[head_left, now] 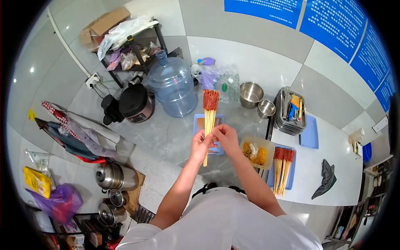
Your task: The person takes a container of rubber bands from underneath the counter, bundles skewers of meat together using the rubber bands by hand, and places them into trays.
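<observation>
A bundle of meat skewers (211,101) stands nearly upright in front of me, red meat at the top and bare sticks below. My left hand (201,146) is closed around the lower sticks, whose ends stick out beneath it. The fingers of my right hand (226,137) pinch at the sticks beside the left thumb. Behind the bundle, a small blue tray (219,118) lies on the grey counter, partly hidden by my hands. To the right are a plastic tub (271,146) of yellow food with something whitish on top, and a blue tray (294,168) bearing more skewers (284,166).
A large water jug (173,87) and a rice cooker (135,104) stand at the back left. Steel bowls (251,93) and stacked metal trays with tools (290,112) are along the wall. A dark cloth (324,181) lies on the white table; steel pots (125,177) stand lower left.
</observation>
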### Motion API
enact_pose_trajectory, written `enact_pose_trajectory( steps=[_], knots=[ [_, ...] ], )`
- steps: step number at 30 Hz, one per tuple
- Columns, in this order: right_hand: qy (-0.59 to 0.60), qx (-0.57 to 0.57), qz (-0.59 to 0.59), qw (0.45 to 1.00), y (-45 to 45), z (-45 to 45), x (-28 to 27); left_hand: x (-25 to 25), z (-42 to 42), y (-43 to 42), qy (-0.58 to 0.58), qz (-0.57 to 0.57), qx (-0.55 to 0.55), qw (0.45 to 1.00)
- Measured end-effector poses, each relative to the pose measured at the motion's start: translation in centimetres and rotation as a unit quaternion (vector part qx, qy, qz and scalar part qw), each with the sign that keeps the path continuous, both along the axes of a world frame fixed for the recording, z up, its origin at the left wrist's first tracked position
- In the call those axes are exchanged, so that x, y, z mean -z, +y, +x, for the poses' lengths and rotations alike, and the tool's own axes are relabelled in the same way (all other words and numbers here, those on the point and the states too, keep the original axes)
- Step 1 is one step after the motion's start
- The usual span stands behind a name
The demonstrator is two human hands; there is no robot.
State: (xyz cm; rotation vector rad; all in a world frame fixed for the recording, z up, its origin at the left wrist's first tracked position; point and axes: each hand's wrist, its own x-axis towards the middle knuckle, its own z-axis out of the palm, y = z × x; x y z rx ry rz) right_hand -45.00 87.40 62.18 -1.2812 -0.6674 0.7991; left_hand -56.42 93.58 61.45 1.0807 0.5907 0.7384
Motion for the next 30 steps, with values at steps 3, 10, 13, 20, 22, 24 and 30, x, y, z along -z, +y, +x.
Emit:
enact_pose_trajectory(
  steps=[3, 10, 13, 20, 22, 24, 30],
  knots=[
    [0.040, 0.005, 0.016, 0.999, -1.0, 0.3, 0.0, -1.0, 0.5, -0.6, -0.010, -0.034, 0.032, 0.999],
    [0.047, 0.084, 0.031, 0.995, -6.1, 2.4, -1.2, -1.6, 4.6, -4.3, -0.001, -0.048, 0.107, 0.993],
    [0.045, 0.120, 0.015, 0.992, -9.8, 4.1, -0.8, -0.6, 7.3, -7.2, -0.019, -0.068, 0.138, 0.988],
    [-0.001, 0.196, -0.007, 0.981, -18.4, 8.2, -1.4, 0.0, 13.4, -14.6, -0.016, -0.055, 0.187, 0.981],
    [-0.007, 0.222, -0.002, 0.975, -20.9, 9.6, -1.1, 0.0, 15.1, -17.2, -0.015, -0.038, 0.184, 0.982],
    [-0.055, 0.227, -0.019, 0.972, -24.0, 11.3, -0.7, 0.5, 17.0, -20.2, 0.002, -0.053, 0.183, 0.982],
    [-0.059, 0.238, -0.002, 0.970, -31.9, 16.1, 2.3, 1.3, 21.3, -27.6, 0.049, -0.088, 0.186, 0.977]
  ],
)
